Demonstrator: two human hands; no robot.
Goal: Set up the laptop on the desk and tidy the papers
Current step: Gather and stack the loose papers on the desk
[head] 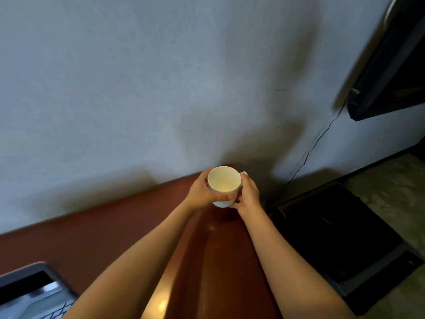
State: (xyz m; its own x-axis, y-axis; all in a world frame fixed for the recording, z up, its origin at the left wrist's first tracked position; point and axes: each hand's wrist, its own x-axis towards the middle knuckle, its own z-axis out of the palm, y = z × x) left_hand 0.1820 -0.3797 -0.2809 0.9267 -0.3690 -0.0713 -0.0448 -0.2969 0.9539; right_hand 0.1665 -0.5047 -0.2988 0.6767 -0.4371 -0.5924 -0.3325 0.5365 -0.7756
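Gripping a small white ceramic mug [224, 187] with both hands at the far right corner of the reddish-brown wooden desk [103, 229]: left hand [201, 192] curled round the bowl, thumb across the near side; right hand [249, 195] closed on the handle side. Cannot tell whether the base rests on the wood or hangs just above it. Looks empty inside. Well apart from the hands, down at the near left, a grey open laptop [32, 288], with only a corner of dark screen and keyboard inside the frame, so no telling its long axis. Nearer to the left arm than the right, just beside that forearm. Calls, by judgement, for a reach back and leftward once the mug is set down. In the way of that reach, so far as shown: the mug itself, filling both hands. No papers in view. Right of the desk and lower, a black box-like unit with a vent grille [333, 238], then pale patterned floor [391, 180]. High on the grey wall [138, 77], a black flat screen [391, 65], with a thin black cable [317, 143] trailing down behind the desk corner.
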